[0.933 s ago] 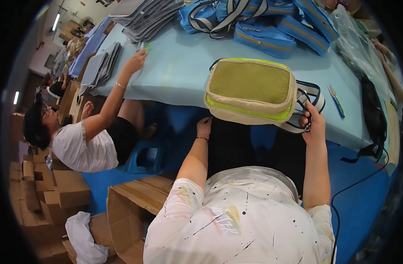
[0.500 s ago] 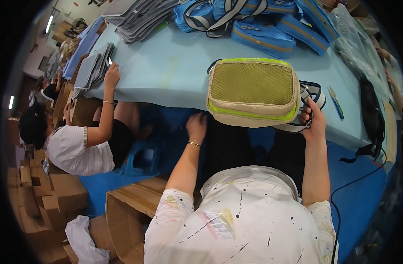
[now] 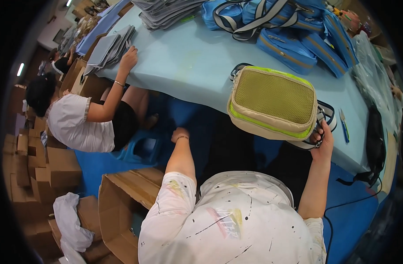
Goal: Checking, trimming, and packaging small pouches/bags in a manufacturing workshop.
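A light blue table [image 3: 184,66] spreads ahead of both hands. On its near edge, just left of the right hand [image 3: 322,141], lies a beige bag [image 3: 274,105] with a yellow mesh front, apparently finished and closed. The right hand grips the bag's striped strap [image 3: 324,115]. The left hand [image 3: 180,134] hangs below the table edge, holding nothing visible; whether it is open or closed cannot be told. A blue pen [image 3: 344,125] lies just beyond the right hand. More blue bags [image 3: 298,39] remain stacked farther off.

Lighting: bright, even, overhead; ceiling lamps glow far left of the table [image 3: 188,66]. Shadow: deep under table edge. Edges: strong fisheye bending, black vignette. Focus: sharp centrally.
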Demonstrator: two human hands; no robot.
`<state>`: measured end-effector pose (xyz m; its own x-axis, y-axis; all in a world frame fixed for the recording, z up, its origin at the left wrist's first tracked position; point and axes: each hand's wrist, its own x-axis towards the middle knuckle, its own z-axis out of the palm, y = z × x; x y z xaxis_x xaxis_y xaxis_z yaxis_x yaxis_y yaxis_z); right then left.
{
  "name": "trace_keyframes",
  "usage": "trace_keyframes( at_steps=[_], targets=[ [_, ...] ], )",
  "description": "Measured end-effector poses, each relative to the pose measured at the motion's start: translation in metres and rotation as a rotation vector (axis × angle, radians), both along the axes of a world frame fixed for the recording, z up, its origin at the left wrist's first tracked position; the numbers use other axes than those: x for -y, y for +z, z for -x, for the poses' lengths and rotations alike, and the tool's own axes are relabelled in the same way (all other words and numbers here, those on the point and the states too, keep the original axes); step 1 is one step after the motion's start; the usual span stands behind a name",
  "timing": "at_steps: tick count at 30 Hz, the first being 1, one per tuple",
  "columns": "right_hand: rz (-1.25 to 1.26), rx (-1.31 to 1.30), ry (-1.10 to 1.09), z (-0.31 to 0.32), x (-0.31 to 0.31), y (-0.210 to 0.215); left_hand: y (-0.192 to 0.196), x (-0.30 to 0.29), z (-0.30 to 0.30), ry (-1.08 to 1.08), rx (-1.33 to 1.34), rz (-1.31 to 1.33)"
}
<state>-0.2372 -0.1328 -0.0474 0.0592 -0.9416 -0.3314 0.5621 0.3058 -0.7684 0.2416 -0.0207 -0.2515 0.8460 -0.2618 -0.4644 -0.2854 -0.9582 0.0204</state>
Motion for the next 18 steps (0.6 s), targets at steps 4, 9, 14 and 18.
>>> trace_keyframes(
  at_steps=[4, 9, 14, 18],
  targets=[
    [0.012, 0.047, 0.059, -0.009, 0.004, 0.002, -0.022, -0.028, 0.016, -0.344, 0.077, 0.683],
    [0.040, 0.067, 0.044, -0.010, 0.005, 0.001, -0.060, -0.044, 0.071, -0.522, -0.547, 0.797],
    [0.042, 0.096, 0.127, -0.003, 0.007, -0.002, -0.135, -0.102, -0.005, -0.553, -0.379, 0.192],
    [0.043, 0.039, 0.031, -0.005, 0.002, 0.003, -0.020, -0.011, 0.065, -0.639, 0.005, 0.594]
  ],
)
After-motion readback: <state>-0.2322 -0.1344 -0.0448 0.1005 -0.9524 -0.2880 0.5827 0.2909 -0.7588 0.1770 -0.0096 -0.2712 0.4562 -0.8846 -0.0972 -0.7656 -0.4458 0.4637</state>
